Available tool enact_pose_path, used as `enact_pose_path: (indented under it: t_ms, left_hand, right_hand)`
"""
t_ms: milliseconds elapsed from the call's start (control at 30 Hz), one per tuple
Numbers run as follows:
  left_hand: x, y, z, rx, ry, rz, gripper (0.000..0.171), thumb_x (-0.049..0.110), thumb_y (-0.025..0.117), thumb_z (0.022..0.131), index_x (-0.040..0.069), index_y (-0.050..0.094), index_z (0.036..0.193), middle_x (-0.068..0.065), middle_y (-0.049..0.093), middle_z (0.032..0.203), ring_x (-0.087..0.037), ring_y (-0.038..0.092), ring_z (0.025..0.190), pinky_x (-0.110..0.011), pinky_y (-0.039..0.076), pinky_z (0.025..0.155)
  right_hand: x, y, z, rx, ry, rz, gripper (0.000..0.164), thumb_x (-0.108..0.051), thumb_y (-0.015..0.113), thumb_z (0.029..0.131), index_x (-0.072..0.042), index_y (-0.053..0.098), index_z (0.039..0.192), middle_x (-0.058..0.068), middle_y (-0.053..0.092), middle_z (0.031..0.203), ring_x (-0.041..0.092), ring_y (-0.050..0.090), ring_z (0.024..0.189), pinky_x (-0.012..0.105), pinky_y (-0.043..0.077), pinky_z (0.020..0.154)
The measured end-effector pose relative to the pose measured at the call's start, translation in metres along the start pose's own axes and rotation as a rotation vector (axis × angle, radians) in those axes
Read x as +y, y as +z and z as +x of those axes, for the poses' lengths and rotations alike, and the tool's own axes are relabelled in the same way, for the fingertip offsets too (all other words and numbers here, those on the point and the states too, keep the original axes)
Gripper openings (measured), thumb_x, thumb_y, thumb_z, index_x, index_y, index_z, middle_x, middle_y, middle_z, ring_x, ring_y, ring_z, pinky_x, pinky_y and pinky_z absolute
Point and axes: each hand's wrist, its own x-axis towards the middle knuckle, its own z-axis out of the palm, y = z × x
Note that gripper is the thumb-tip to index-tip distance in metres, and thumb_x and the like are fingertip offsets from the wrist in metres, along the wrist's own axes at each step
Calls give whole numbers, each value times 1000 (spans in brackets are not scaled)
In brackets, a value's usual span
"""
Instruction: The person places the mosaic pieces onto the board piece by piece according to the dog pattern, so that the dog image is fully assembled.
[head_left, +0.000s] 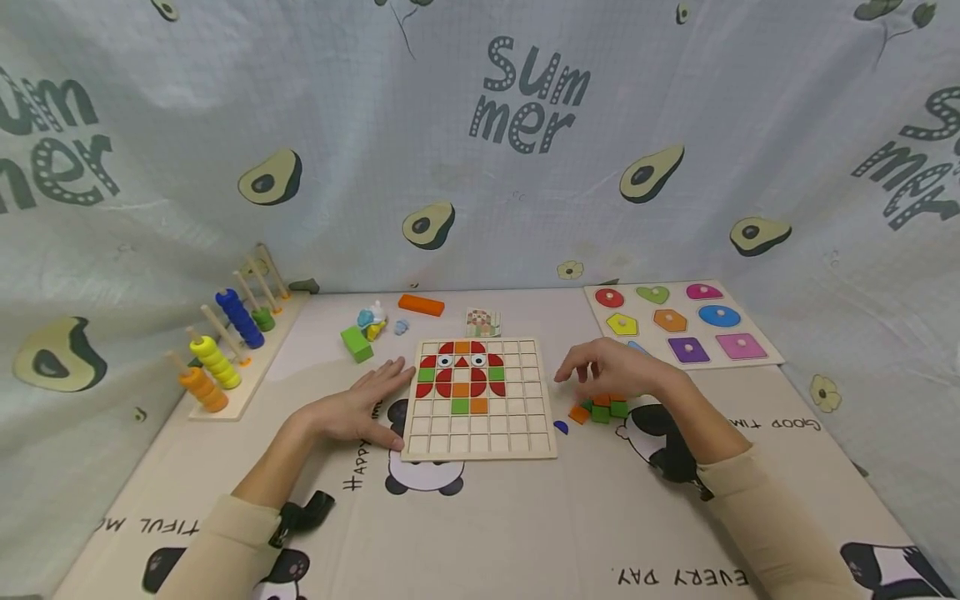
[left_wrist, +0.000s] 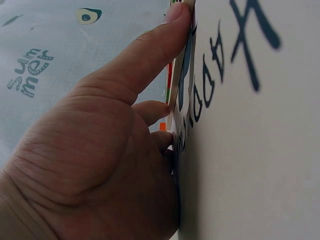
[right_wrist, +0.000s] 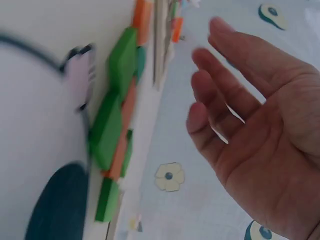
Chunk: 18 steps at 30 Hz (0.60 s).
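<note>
A wooden grid board (head_left: 525, 417) lies in the middle of the table, with red, orange, green and white-eyed tiles (head_left: 461, 371) forming a pattern in its upper left cells. My left hand (head_left: 352, 408) rests at the board's left side, thumb and fingertips touching its edge, as the left wrist view also shows. Right of the board, my right hand (head_left: 618, 367) hovers over a small pile of green and orange tiles (head_left: 602, 412). Its fingers (right_wrist: 220, 90) are loosely bent and hold nothing in the right wrist view. A blue half-round piece (head_left: 561, 427) lies beside the board.
A wooden peg stacker (head_left: 247, 367) with coloured rings stands at the left. A shape puzzle board (head_left: 750, 350) lies at the back right. Behind the grid board are a picture card (head_left: 483, 322), an orange block (head_left: 422, 305), a green block (head_left: 357, 343) and a small figurine (head_left: 372, 318).
</note>
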Motion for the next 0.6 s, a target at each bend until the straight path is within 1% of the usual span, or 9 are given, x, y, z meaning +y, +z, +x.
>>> enact_pose_path:
  t_ms: [133,233,400,500,600]
  left_hand:
    - [0,0,0,0,2,-6,114,57,80,66,28,16,155,2,-3,162,-28,-8,147,-56,1,116]
    - [0,0,0,-3,-4,-4,114,57,80,66,29,15,155,3,-4,162,-28,-9,147,-56,1,116]
    - [-1,0,1,0,-4,-1,114,57,80,66,29,15,155,2,-4,162,-29,-8,147,-56,1,116]
    - [-1,0,1,-2,-9,-4,114,57,80,65,29,15,155,2,-4,162,-29,-8,147,-56,1,116]
    - [-1,0,1,-8,-11,-11,115,57,80,65,29,15,155,3,-4,162,-29,-8,147,-57,1,116]
  right_hand:
    - [5,5,-3,-120,-1,25,23,-14,80,78,-19,75,100,1,69,95,21,58,81,29,51,67]
    - [8,11,-2,-164,0,12,23,-11,80,77,-21,75,97,-3,69,92,21,57,78,27,51,66]
    - [8,17,2,-166,22,-15,23,-8,79,77,-23,74,94,-7,67,91,19,57,79,28,52,69]
    - [8,17,4,-159,30,1,18,-10,80,77,-20,73,90,-5,67,88,17,58,78,28,53,69]
    - [7,13,6,-133,20,14,13,-12,79,79,-17,71,87,-4,67,83,16,58,75,28,53,67]
